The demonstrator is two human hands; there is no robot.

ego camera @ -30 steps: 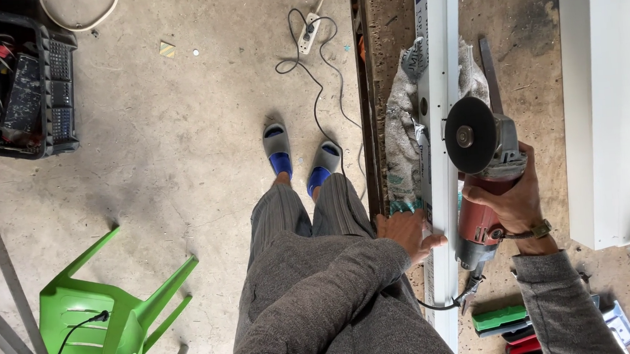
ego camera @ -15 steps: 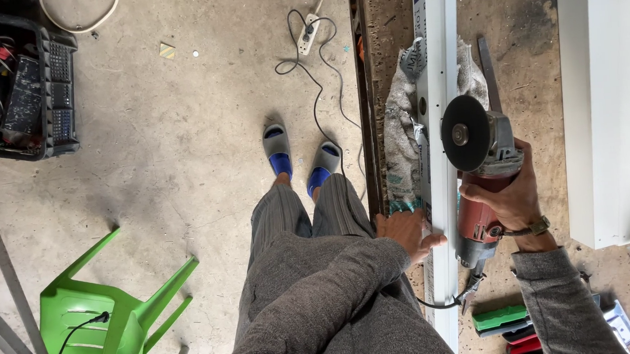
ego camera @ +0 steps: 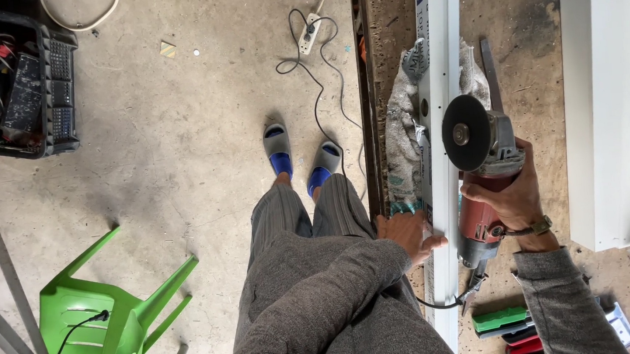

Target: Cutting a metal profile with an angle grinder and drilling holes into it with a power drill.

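Far left, one black crate [ego camera: 35, 86] sits on the concrete floor with tools jumbled inside, and near it stands one green plastic chair [ego camera: 111, 321] with a black cable draped over its seat. Further right, one white power strip [ego camera: 309, 34] lies on the floor with its black cord trailing toward me. My two feet are in grey and blue slippers [ego camera: 300, 156], side by side just left of the workbench [ego camera: 523, 29].

My left hand [ego camera: 410, 235] rests flat on the near part of one long white metal profile [ego camera: 440, 57], fingers spread and pressing down on it, not gripping. A bundle of grey rags [ego camera: 404, 126] lies under and beside that profile.

My right hand [ego camera: 510, 202] is clenched around the red body of one angle grinder [ego camera: 483, 165], which hovers just right of the profile, its dark disc facing up toward me and close to the profile's edge. Further right lie two more broad white profiles [ego camera: 605, 97]. At the near right, a green-handled tool [ego camera: 501, 319] and a red one [ego camera: 525, 346] lie on the bench.

Compared with a second ago, the grinder and my right hand sit a touch farther along the profile; my left hand and everything else are where they were.
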